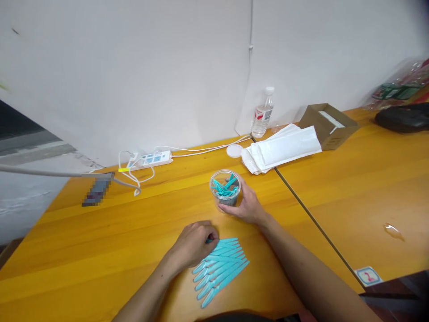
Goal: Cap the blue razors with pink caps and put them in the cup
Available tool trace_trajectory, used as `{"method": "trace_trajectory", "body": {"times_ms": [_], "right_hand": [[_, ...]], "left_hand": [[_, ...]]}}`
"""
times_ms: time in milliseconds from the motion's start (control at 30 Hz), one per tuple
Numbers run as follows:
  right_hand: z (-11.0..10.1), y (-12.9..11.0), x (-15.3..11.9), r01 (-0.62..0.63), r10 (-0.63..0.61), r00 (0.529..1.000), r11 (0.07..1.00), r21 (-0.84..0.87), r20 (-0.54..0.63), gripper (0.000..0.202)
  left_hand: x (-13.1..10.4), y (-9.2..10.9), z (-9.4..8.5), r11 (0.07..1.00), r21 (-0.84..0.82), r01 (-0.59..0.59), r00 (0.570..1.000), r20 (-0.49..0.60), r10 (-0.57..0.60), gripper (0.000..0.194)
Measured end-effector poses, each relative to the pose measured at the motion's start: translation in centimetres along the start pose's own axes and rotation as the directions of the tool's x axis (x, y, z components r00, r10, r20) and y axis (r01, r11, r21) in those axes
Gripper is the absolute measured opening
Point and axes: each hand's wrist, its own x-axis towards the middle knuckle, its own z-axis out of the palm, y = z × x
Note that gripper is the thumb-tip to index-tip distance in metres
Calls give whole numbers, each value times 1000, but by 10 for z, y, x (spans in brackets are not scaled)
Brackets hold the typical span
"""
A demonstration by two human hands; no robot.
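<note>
My right hand (248, 204) is wrapped round the right side of a clear round plastic tub (216, 203), which stands upright on the table. Inside the tub lie several teal pieces (225, 191) in a jumble. Nearer to me, slim teal eyebrow razors (223, 278) lie overlapped in a fanned row, their wider, clear-covered ends to the lower left. At the top of this row is my left hand (197, 243), fingers curled and pinched at a teal razor, of which only a little shows between them.
A white power strip (154, 158) with cables lies by the wall, with a phone (98, 190) to its left. Behind the tub are a round clear lid (234, 150), a water bottle (262, 117), white padded envelopes (288, 147) and a cardboard box (330, 129). A seam divides the tables.
</note>
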Motion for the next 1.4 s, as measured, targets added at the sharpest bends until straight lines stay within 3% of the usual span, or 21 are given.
{"method": "trace_trajectory", "body": {"times_ms": [200, 333, 400, 467, 500, 533, 600, 633, 667, 700, 733, 833, 900, 967, 1033, 1067, 1100, 1133, 1200, 1300, 1400], "right_hand": [[-1, -1, 0, -1, 1, 1000, 1000, 14, 7, 94], [-1, -1, 0, -7, 7, 1000, 1000, 4, 13, 94], [-1, 0, 0, -6, 6, 1000, 1000, 0, 18, 94], [0, 0, 0, -3, 3, 1000, 1000, 0, 19, 95], [0, 0, 0, -3, 3, 1000, 1000, 1, 19, 95], [0, 0, 0, -4, 4, 1000, 1000, 3, 16, 95], [0, -1, 0, -9, 9, 1000, 1000, 12, 14, 95], [0, -2, 0, -14, 13, 1000, 1000, 16, 17, 95], [0, -2, 0, -17, 17, 1000, 1000, 21, 19, 95], [0, -3, 0, -21, 20, 1000, 1000, 23, 20, 95], [0, -3, 0, -24, 23, 999, 999, 24, 22, 95], [0, -3, 0, -19, 19, 1000, 1000, 12, 19, 94], [0, -2, 0, -4, 4, 1000, 1000, -2, 15, 94], [0, -1, 0, 11, -11, 1000, 1000, -4, 20, 95], [0, 0, 0, 15, -15, 999, 1000, 2, 29, 94], [0, 0, 0, 14, -14, 999, 1000, 3, 28, 94], [0, 0, 0, 14, -14, 1000, 1000, 2, 22, 93], [0, 1, 0, 15, -15, 1000, 1000, -2, 11, 93], [1, 1, 1, 21, -21, 1000, 1000, -9, -5, 93], [1, 1, 1, 18, -18, 1000, 1000, -9, 2, 92], [0, -1, 1, 5, -5, 1000, 1000, -9, 10, 91]], "left_hand": [[-4, 0, -3, 998, 55, -17, 1000, 6, 17, 16], [-7, -2, -10, 1000, -9, -29, 1000, 10, 29, 12], [-14, -1, -21, 992, -116, -53, 997, -54, 47, 12], [-22, 4, -37, 958, -266, -109, 971, -235, 46, 11], [-25, 8, -46, 931, -332, -153, 929, -370, 21, 17], [-26, 14, -55, 904, -374, -207, 855, -519, -19, 26], [-20, 27, -71, 871, -363, -332, 624, -776, -86, 38], [-12, 34, -76, 867, -320, -381, 508, -857, -93, 38], [-2, 39, -80, 870, -267, -415, 419, -905, -78, 35], [10, 43, -82, 878, -213, -428, 374, -926, -43, 31], [21, 45, -82, 891, -167, -422, 377, -926, 4, 28], [41, 38, -74, 930, -153, -336, 550, -833, 61, 29], [36, 26, -64, 943, -216, -254, 628, -778, -9, 32], [20, 13, -52, 951, -260, -168, 717, -694, -64, 22], [3, 4, -39, 971, -221, -93, 875, -484, -26, 14], [-4, 2, -32, 982, -174, -67, 939, -344, 3, 14], [-8, 1, -26, 992, -118, -45, 976, -215, 19, 13], [-9, 1, -19, 998, -60, -23, 993, -119, 15, 10], [-7, 2, -8, 999, 26, 29, 999, -41, -28, 6], [1, 3, 2, 997, 44, 69, 997, -29, -68, 7], [-2, 2, -3, 999, -38, 34, 999, -36, -35, 10]]}}
